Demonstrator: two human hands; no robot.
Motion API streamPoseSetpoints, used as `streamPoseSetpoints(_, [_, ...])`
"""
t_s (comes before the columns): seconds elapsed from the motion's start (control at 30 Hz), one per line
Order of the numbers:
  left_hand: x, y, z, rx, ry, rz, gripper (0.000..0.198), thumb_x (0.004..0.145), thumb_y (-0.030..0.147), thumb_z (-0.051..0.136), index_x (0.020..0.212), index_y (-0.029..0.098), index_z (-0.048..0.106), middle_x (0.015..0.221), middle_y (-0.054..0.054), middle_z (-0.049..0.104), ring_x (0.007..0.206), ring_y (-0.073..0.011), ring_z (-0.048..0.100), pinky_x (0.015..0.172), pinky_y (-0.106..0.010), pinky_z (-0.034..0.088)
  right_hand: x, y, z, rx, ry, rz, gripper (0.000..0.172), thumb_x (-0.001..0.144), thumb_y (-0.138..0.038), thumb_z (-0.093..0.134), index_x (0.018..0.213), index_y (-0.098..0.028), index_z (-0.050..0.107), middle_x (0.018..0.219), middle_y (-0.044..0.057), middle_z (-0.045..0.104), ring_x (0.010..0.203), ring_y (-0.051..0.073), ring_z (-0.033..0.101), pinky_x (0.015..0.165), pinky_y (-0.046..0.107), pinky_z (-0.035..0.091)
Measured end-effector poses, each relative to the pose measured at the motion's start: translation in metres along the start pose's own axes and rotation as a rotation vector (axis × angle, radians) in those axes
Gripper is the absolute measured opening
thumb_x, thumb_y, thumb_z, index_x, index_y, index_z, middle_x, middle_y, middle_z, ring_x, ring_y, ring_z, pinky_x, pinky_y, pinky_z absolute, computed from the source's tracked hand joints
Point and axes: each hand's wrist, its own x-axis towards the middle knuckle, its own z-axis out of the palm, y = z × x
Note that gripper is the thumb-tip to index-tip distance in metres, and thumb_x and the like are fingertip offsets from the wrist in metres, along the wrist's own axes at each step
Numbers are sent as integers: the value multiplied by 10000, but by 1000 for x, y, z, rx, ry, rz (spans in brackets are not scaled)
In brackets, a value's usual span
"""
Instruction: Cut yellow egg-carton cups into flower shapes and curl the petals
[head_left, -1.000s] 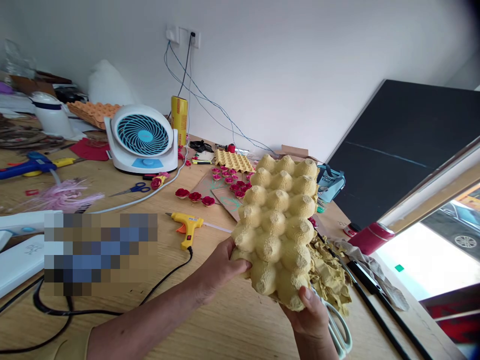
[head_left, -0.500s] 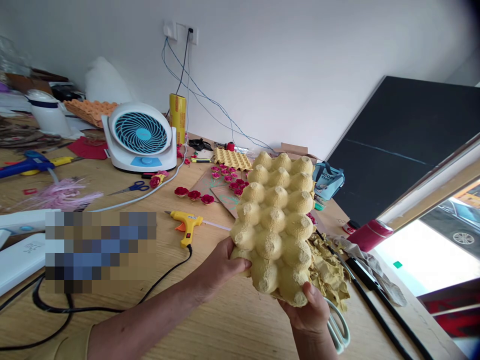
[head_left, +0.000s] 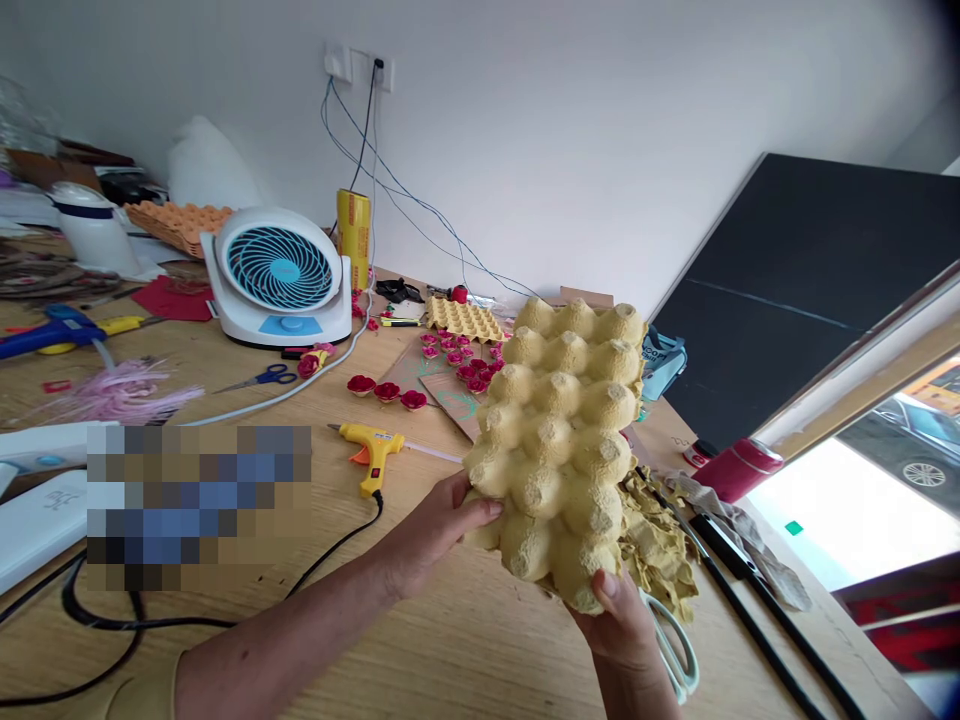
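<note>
A yellow egg carton piece [head_left: 551, 440] with rows of rounded bumps is held up over the wooden table, its bumpy side towards me. My left hand [head_left: 442, 520] grips its lower left edge, thumb on the front. At the bottom right corner my right hand [head_left: 619, 615] holds it, thumb on the front too; the other fingers of both hands are mostly hidden behind. Left of the carton lies a yellow glue gun [head_left: 371, 455]. Pale green scissors [head_left: 675, 645] rest beside my right hand, near torn yellow carton scraps [head_left: 660, 545].
A white fan [head_left: 281, 275] stands at the back left. Red paper flowers [head_left: 388, 391] and a flat yellow carton [head_left: 465, 319] lie mid-table. Blue scissors [head_left: 274, 375] are at left, a pink bottle [head_left: 739, 468] at right. A black cable crosses the lower left.
The carton has tilted, its top shifting to the right and covering more of the blue bag behind. My right hand has moved slightly left and both hands keep their hold.
</note>
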Motion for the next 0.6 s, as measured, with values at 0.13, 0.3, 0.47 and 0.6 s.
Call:
streamPoseSetpoints(0.13, [2, -1, -2, 27, 80, -26, 372, 700, 308, 760, 1034, 157, 697, 1036, -85, 735, 1087, -311, 616, 921, -384, 454, 2, 1, 2, -113, 13, -15, 613, 599, -708, 696, 1151, -443, 680, 1109, -21, 750, 1179, 372, 624, 792, 457, 555])
streamPoseSetpoints(0.3, [0, 2, 0, -12, 99, -31, 362, 661, 291, 780, 984, 147, 705, 1000, -82, 739, 1087, -309, 612, 926, -375, 443, 1, 5, 4, -28, 54, -24, 579, 636, -682, 705, 1167, -455, 671, 1050, -15, 764, 1084, 360, 683, 765, 462, 581])
streamPoseSetpoints(0.47, [-1, 3, 1, -17, 82, -7, 395, 672, 295, 786, 1029, 154, 691, 1023, -81, 735, 1076, -301, 611, 907, -366, 445, 1, 1, 10, 27, 96, -19, 667, 600, -703, 717, 1211, -443, 650, 994, 11, 772, 979, 355, 720, 684, 450, 597])
streamPoseSetpoints(0.6, [-2, 3, 1, -16, 59, 21, 402, 680, 293, 779, 1047, 158, 685, 1020, -76, 733, 1070, -288, 614, 908, -357, 444, 2, -3, 13, 49, 113, -16, 720, 565, -707, 735, 1226, -438, 638, 948, 25, 776, 866, 355, 741, 642, 465, 606])
